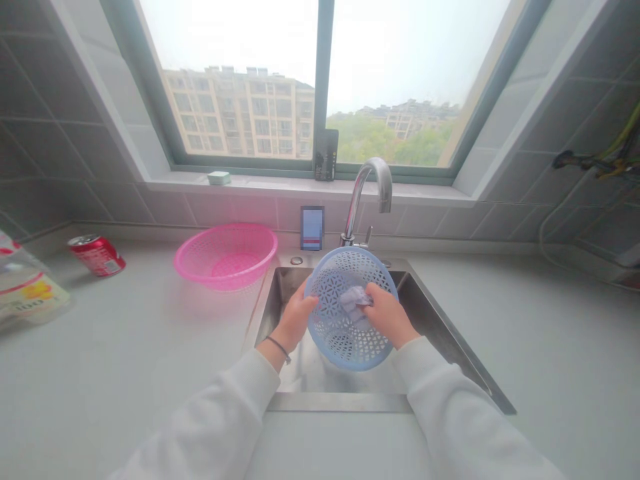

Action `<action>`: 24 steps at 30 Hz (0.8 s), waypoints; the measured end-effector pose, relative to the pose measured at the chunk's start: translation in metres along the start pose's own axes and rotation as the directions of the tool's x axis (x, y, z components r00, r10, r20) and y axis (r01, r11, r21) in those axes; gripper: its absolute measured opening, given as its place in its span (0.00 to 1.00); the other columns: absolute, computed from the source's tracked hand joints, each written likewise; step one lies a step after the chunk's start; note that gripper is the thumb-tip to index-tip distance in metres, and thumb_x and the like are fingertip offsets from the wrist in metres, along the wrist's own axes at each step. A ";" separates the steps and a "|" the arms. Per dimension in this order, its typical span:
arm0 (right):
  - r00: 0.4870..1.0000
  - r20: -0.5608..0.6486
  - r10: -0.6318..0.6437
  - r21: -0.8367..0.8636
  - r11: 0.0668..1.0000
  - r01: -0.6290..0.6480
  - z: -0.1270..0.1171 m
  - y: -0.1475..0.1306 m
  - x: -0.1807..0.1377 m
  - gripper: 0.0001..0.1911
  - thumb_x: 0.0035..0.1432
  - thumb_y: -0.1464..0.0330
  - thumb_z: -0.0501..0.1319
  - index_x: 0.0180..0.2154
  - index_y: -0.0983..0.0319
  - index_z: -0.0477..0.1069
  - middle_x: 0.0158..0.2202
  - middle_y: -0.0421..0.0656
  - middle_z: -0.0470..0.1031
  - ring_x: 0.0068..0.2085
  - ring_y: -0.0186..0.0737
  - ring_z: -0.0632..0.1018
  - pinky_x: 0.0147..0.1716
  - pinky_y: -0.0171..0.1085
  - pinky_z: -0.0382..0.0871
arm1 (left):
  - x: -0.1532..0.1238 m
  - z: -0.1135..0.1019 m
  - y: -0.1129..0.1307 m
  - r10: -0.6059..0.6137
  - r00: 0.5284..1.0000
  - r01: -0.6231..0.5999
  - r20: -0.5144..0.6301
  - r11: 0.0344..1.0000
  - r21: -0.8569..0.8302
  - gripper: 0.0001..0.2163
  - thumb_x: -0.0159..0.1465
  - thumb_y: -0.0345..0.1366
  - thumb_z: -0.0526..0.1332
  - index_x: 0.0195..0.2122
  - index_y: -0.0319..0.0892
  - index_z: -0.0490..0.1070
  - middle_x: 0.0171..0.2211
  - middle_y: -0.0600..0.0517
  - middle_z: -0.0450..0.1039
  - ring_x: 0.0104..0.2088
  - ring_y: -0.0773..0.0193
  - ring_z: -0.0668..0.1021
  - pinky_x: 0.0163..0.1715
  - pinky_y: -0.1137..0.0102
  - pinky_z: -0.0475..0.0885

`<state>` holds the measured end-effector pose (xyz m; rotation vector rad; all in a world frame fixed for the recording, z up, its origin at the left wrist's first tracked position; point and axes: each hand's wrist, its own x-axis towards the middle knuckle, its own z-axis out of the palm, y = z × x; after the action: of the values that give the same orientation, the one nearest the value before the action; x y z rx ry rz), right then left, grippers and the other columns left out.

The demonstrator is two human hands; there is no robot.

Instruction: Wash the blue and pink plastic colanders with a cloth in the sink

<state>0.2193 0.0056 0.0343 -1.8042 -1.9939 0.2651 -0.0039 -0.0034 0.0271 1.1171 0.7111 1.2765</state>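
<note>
Blue colander (329, 300) is gripped by the left hand (297, 312) at its left rim, pale cloth (355, 301) pinched inside by the right hand (389, 316).

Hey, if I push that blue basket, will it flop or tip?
The blue basket likely holds its shape, since it looks evenly round. It's probably light, being full of holes. It might tip, as the left hand grips just one side.

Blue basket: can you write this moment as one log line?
left hand: gripping blue basket by rim | right hand: holding cloth inside it | blue basket: tilted above sink | pink basket: on counter
</note>
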 end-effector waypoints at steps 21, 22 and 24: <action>0.970 -0.204 0.133 0.253 0.964 -0.079 0.005 0.006 0.004 0.05 0.53 0.67 0.60 0.31 0.59 0.64 0.28 0.39 0.70 0.31 0.39 0.70 0.30 0.35 0.58 | 0.002 -0.007 -0.011 0.130 0.989 -0.129 0.069 0.991 -0.018 0.32 0.57 0.40 0.64 0.64 0.43 0.62 0.61 0.44 0.68 0.63 0.44 0.66 0.64 0.52 0.59; 0.950 -0.236 0.207 0.366 0.924 -0.111 0.006 0.012 0.007 0.07 0.52 0.65 0.62 0.31 0.59 0.64 0.28 0.39 0.70 0.31 0.40 0.71 0.31 0.36 0.60 | 0.001 -0.008 -0.014 0.133 0.986 -0.135 0.096 0.991 0.007 0.34 0.58 0.42 0.65 0.66 0.43 0.60 0.63 0.44 0.66 0.64 0.43 0.65 0.64 0.51 0.58; 0.915 -0.222 0.336 0.618 0.775 -0.135 0.011 0.017 0.010 0.12 0.47 0.63 0.66 0.32 0.59 0.66 0.29 0.40 0.72 0.33 0.42 0.73 0.32 0.38 0.65 | -0.003 -0.011 -0.021 0.130 0.981 -0.146 0.141 0.983 0.108 0.37 0.58 0.45 0.67 0.67 0.46 0.57 0.65 0.44 0.61 0.66 0.43 0.62 0.66 0.50 0.55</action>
<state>0.2298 0.0193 0.0194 -1.5507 -1.2541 0.5656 -0.0063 -0.0015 0.0035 1.3553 0.6235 1.2752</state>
